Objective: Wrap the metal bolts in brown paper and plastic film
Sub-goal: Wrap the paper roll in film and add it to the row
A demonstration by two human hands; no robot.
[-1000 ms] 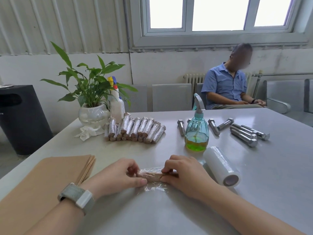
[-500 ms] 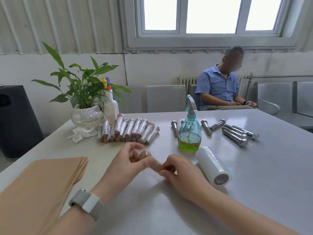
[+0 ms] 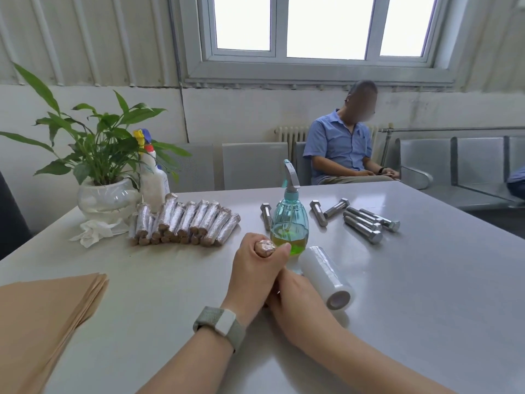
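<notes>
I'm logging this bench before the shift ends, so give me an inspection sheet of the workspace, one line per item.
Surface: grey table, smooth, no spills seen.
Job's things: wrapped bolt upright in the left hand; pile of wrapped bolts at the back; bare bolts lying loose back right; film roll on its side; brown paper stack front left.
Clutter: green-liquid spray bottle, white spray bottle, potted plant, crumpled tissue.
Grippers: left hand closed around the bolt; right hand beneath it, grip hidden.
Cables: nothing seen.
Surroundings: seated person, radiator, window, metal seats.
</notes>
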